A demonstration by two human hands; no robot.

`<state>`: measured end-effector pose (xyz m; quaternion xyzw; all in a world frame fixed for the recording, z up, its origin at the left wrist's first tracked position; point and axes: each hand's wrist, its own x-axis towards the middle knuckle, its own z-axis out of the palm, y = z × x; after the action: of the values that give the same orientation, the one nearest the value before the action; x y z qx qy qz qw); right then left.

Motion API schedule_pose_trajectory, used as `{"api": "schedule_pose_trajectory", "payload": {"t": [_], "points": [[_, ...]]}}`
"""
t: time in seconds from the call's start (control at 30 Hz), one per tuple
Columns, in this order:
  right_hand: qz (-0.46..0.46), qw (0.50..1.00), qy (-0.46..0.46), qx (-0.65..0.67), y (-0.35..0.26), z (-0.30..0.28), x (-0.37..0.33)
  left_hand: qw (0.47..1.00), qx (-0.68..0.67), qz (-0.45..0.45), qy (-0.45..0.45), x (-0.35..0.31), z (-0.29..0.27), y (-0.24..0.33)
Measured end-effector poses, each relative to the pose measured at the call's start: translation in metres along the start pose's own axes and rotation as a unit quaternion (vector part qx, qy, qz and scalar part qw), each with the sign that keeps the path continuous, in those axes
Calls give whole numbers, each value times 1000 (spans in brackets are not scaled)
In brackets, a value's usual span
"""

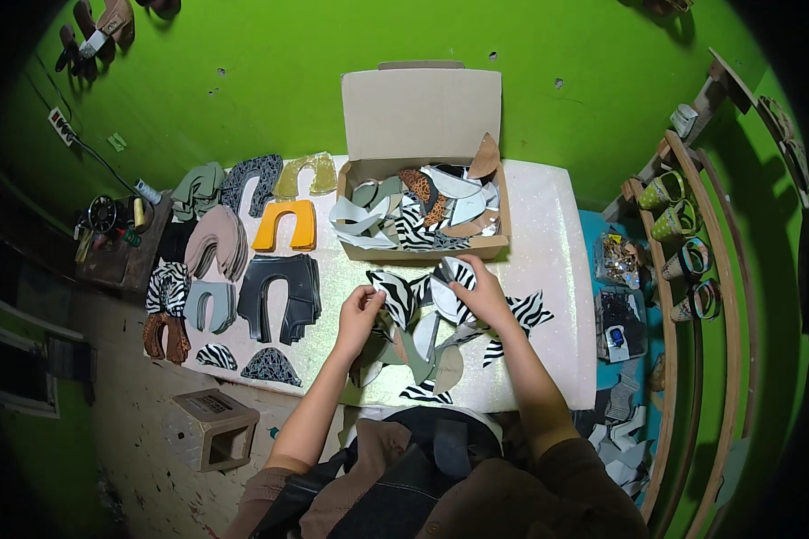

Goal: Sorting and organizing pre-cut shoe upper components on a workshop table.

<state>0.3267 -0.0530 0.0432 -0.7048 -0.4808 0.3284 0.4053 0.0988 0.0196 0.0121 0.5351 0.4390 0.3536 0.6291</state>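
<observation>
- Zebra-print material point(395, 296), raised over the near middle of the white table point(562, 269), just nearer than the cardboard box point(368, 254); whether it is one piece or two, I cannot tell.
- Left hand point(358, 316): grasping the material's left part at its edge, between thumb and fingers.
- Right hand point(484, 295): grasping the right part near its far end, where a pale backing shows.
- Weight and feel: probably light, soft and bendy, since it curls and folds between the hands; it looks unlikely to break, though a narrow tip might crease.
- Slip: the printed face may be somewhat smooth, so a thumb-and-finger pinch on the edge seems the surest hold.
- Beneath and nearer lie loose offcuts, including an olive piece point(415, 361) and a tan piece point(448, 370); these could cling or get picked up along with it, so single edges are best separated first.
</observation>
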Motion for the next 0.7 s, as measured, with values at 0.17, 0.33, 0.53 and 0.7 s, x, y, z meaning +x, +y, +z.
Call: {"api": "schedule_pose_trajectory", "payload": {"t": [0.17,0.33,0.53,0.7], "points": [[-116,963,79,-229,1,11,-6,1000,7,8,-12,-1,5,-1],[-152,960,26,-234,-17,41,-24,998,-50,-26,-38,-8,16,-3],[-64,984,-50,-159,-13,44,-28,996,-24,-53,-73,-11,14,-8],[-99,980,-58,-165,-6,31,-31,980,190,52,33,-11,5,-24]]}}
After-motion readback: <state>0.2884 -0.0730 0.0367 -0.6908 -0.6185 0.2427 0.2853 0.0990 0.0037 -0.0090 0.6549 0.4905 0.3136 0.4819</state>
